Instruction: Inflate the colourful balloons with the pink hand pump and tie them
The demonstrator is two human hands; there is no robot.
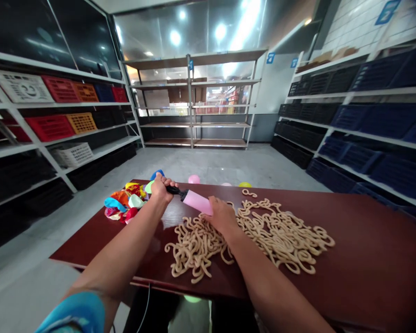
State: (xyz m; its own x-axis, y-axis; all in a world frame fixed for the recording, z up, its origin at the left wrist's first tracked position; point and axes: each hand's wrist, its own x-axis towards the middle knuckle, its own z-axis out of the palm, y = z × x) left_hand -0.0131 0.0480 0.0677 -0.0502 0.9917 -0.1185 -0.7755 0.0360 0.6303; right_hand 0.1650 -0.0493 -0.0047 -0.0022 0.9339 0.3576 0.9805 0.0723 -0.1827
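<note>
My left hand is closed round the black handle of a pink hand pump, held over the dark red table. My right hand grips the pump's pink barrel at its near end. Under the right hand lies a spread of beige, limp long balloons in tangled curls. A heap of bright flat balloons in several colours lies just left of my left hand.
Shelving with red, orange and white crates lines the left wall; dark blue crates fill the right racks. Bare shelves stand at the back. A pink inflated balloon and a yellow one show beyond the table's far edge.
</note>
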